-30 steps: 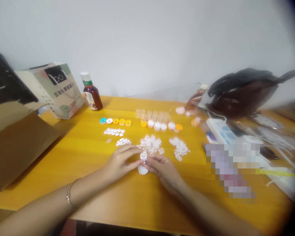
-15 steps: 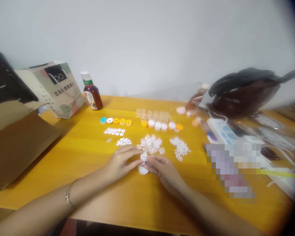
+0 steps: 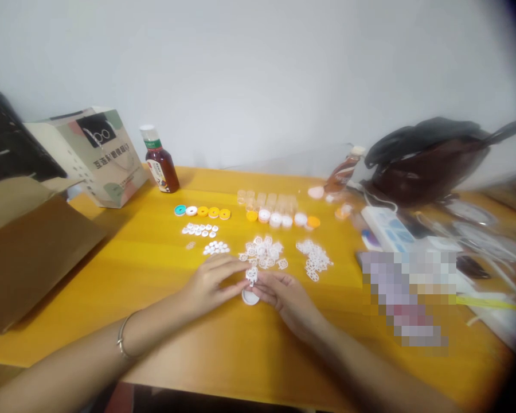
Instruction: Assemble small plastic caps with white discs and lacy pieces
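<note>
A small white openwork part (image 3: 251,275) is held between the fingertips of both hands at the middle of the table. My left hand (image 3: 215,282) grips it from the left, and my right hand (image 3: 286,292) pinches it from the right. Just below it lies a round white lid (image 3: 250,296), partly covered by the fingers. Beyond the hands is a pile of white openwork pieces (image 3: 264,252), with a second pile (image 3: 313,259) to its right. Small white discs (image 3: 217,248) lie in a group above my left hand, and another group (image 3: 200,230) is behind them.
Coloured round caps (image 3: 214,213) and clear containers (image 3: 270,202) stand in rows further back. An open cardboard box (image 3: 38,246), a paper bag (image 3: 107,160) and a bottle (image 3: 162,166) are left. To the right are a dark bag (image 3: 425,166), a power strip (image 3: 387,229) and cables.
</note>
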Motion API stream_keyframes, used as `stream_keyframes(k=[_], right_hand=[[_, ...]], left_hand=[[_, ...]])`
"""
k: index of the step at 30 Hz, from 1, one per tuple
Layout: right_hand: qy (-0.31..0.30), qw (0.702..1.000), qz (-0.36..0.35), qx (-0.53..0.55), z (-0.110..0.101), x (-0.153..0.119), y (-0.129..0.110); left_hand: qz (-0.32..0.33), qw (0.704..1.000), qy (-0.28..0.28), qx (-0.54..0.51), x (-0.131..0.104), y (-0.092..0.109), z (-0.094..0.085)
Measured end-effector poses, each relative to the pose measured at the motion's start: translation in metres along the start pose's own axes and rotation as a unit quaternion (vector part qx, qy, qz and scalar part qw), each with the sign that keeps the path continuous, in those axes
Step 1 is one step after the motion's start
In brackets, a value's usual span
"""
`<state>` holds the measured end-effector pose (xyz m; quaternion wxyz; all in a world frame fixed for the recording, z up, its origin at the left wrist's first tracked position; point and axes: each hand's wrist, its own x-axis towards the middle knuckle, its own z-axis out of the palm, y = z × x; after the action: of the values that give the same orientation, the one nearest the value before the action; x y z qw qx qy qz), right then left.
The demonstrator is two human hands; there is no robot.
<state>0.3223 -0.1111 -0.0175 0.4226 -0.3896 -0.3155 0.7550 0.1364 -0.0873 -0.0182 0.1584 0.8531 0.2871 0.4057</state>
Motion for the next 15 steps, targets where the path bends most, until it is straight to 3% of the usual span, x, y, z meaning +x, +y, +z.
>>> stream_keyframes(k=[15], right_hand=[[0.024, 0.999, -0.009, -0.042, 0.0040, -0.0027, -0.0006]], left_hand=[[-0.029, 0.999, -0.009, -0.024, -0.0011, 0.0000, 0.0013]])
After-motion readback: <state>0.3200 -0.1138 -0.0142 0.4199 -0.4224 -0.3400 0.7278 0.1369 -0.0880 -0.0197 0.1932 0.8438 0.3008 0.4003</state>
